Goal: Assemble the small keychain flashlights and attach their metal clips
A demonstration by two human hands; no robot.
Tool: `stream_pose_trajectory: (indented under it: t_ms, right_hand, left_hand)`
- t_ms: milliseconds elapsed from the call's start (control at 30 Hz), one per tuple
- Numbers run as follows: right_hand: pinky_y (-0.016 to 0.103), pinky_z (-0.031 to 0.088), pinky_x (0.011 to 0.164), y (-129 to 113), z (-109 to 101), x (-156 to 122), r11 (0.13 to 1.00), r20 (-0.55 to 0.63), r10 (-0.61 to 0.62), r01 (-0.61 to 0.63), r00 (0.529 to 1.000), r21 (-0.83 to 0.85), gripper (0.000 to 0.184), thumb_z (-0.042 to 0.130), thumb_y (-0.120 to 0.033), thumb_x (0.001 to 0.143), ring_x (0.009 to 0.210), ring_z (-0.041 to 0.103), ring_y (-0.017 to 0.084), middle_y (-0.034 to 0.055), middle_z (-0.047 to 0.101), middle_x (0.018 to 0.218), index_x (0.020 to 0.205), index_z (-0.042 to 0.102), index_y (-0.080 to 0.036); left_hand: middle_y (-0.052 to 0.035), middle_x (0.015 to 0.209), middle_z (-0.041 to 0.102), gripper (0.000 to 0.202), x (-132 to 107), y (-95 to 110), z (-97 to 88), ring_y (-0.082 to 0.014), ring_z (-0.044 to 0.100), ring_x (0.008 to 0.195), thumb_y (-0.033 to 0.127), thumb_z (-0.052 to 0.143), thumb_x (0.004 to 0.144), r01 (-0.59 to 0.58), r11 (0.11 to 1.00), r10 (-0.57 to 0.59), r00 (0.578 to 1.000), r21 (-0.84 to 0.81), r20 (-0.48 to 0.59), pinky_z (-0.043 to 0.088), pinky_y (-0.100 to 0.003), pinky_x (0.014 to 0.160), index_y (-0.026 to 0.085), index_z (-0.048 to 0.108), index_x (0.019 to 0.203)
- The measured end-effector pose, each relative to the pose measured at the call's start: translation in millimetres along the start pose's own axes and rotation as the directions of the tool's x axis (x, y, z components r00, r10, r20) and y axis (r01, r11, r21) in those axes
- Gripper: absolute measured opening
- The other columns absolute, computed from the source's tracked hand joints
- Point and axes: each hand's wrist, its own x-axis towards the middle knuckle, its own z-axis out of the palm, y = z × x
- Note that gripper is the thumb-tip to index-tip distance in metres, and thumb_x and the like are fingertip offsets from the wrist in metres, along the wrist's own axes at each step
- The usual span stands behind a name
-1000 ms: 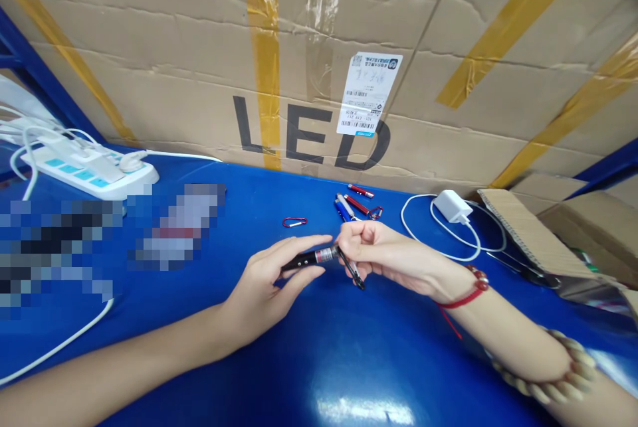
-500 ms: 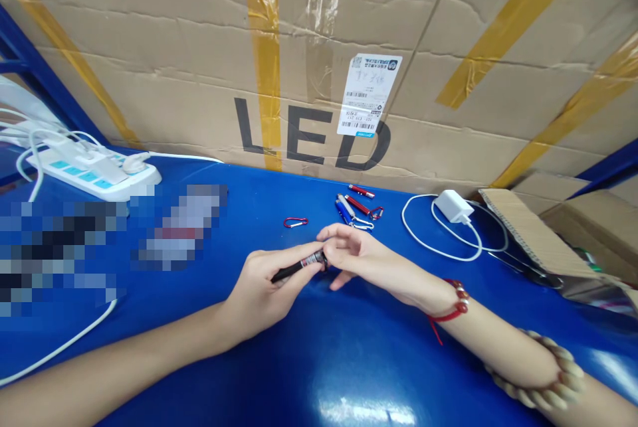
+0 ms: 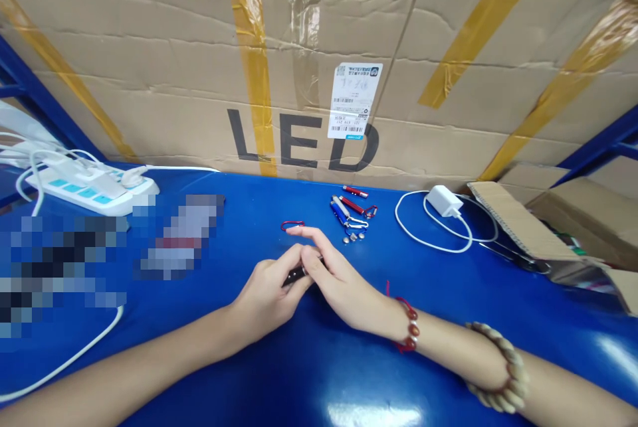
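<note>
My left hand (image 3: 266,291) is closed round a small black pen-shaped light (image 3: 295,273), held low over the blue table (image 3: 319,360). My right hand (image 3: 335,275) covers the light's right end; its forefinger stretches out to the left and the other fingers curl onto the light. Just beyond my hands lie a red carabiner clip (image 3: 292,224), several small button batteries (image 3: 353,237), and a cluster of red and blue pen lights (image 3: 349,206) with clips.
A big cardboard box marked LED (image 3: 309,68) stands along the back. A white power strip (image 3: 90,182) with cables sits at the left. A white charger (image 3: 442,201) with a looped cable lies at the right, next to an open cardboard box (image 3: 548,228).
My right hand has dropped and slid left over the light, covering most of it. The black clip it held a second ago is out of sight. Batteries show where the hand was.
</note>
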Motion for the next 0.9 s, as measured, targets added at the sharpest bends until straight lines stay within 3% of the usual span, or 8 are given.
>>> stream_pose_trajectory:
  t_ms: [100,200,300,433,533,633,767,900]
  right_hand:
    - [0.027,0.045,0.084,-2.7,0.8,-1.5,0.999,-0.008,0.001,-0.001,1.0,-0.045,0.029,0.031,-0.028,0.094,0.105,0.054,0.014,0.0058,0.056,0.114,0.121,0.035,-0.02]
    - [0.028,0.045,0.081,-6.1,0.1,-1.8,0.994,-0.017,-0.012,0.01,1.0,-0.109,0.03,0.033,-0.025,0.093,0.09,0.059,0.013,0.002,0.062,0.094,0.122,0.034,-0.02]
    - [0.03,0.044,0.082,-8.6,-2.7,-2.0,0.976,-0.016,-0.012,0.008,1.0,-0.217,0.031,0.035,-0.026,0.092,0.091,0.059,0.015,0.0022,0.062,0.094,0.122,0.035,-0.021]
    - [0.033,0.044,0.083,-14.1,-9.9,-5.0,0.949,0.039,-0.007,0.019,0.999,-0.316,0.033,0.033,-0.032,0.093,0.095,0.058,0.018,0.0033,0.062,0.1,0.124,0.034,-0.023]
    - [0.033,0.044,0.084,-21.2,-18.7,-8.1,0.917,0.07,-0.076,0.097,0.995,-0.386,0.035,0.035,-0.034,0.092,0.099,0.057,0.018,0.0042,0.06,0.108,0.125,0.035,-0.023]
    - [0.031,0.044,0.085,-28.1,-32.3,-8.2,0.835,0.048,-0.231,0.223,0.972,-0.503,0.03,0.042,-0.032,0.09,0.1,0.055,0.017,0.0048,0.057,0.114,0.118,0.047,-0.022]
    - [0.028,0.045,0.08,-34.4,-52.0,-3.9,0.71,0.015,-0.369,0.292,0.929,-0.641,0.021,0.045,-0.026,0.089,0.091,0.058,0.016,0.0052,0.061,0.102,0.098,0.063,-0.019]
    - [0.028,0.044,0.079,-39.6,-61.6,-4.2,0.65,0.066,-0.368,0.308,0.927,-0.695,0.017,0.053,-0.028,0.085,0.085,0.06,0.016,0.0034,0.066,0.095,0.092,0.067,-0.021]
  left_hand:
    - [-0.0008,0.079,0.066,0.015,-1.5,1.1,0.8,-0.0149,0.063,0.069,0.025,0.04,0.084,0.033,0.998,-0.031,0.998,-0.05,0.054,0.047,-0.02,0.06,0.02,0.051,0.093]
    - [-0.0031,0.086,0.066,0.021,-3.4,1.7,1.4,-0.0189,0.064,0.077,0.026,0.038,0.085,0.081,0.996,-0.077,0.992,-0.038,0.101,0.047,-0.024,0.064,0.02,0.045,0.104]
    - [-0.0057,0.087,0.065,0.028,-3.9,2.6,0.9,-0.0216,0.063,0.08,0.027,0.035,0.085,0.12,0.992,-0.111,0.981,-0.048,0.159,0.047,-0.029,0.069,0.019,0.04,0.112]
    - [-0.0057,0.098,0.06,0.026,-0.3,7.5,-3.8,-0.0183,0.059,0.086,0.03,0.033,0.088,0.061,0.987,-0.034,0.983,-0.152,0.178,0.045,-0.026,0.077,0.02,0.042,0.111]
    - [-0.0017,0.08,0.057,0.025,3.4,11.2,-7.5,-0.0139,0.054,0.069,0.035,0.035,0.088,0.048,0.975,-0.023,0.993,-0.215,0.119,0.044,-0.024,0.068,0.018,0.046,0.103]
    - [0.0082,0.052,0.033,0.032,5.7,13.3,-8.0,-0.008,0.032,0.043,0.043,0.034,0.088,0.129,0.935,-0.109,0.991,-0.331,0.081,0.031,-0.018,0.044,0.016,0.042,0.102]
    - [0.0101,0.052,0.027,0.033,5.2,15.8,-5.3,-0.0065,0.022,0.042,0.048,0.033,0.088,0.154,0.895,-0.129,0.988,-0.42,0.088,0.022,-0.017,0.04,0.017,0.036,0.101]
    - [0.009,0.054,0.029,0.03,1.5,17.0,-3.8,-0.0067,0.024,0.044,0.048,0.034,0.088,0.116,0.916,-0.093,0.993,-0.385,0.078,0.022,-0.017,0.041,0.018,0.037,0.094]
